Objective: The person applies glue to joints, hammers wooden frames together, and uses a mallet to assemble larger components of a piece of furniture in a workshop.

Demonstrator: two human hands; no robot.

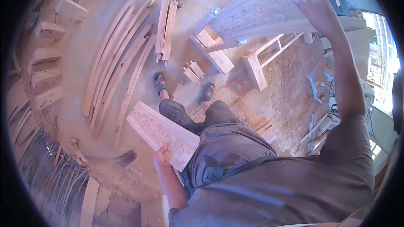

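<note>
Head view: the left hand (162,156) has its grip closed on the near end of a pale carved wooden panel (162,133), flower scrollwork on its face, slanting away over the floor (84,25). The right hand (317,10), fingers spread flat, rests on a larger carved panel (256,17).

We see a small carved wood panel (162,134) tilted low on the left, and a big carved wood panel (261,14) far right.

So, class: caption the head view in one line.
Left hand grips carved panel; right hand rests on larger carved board.
</note>
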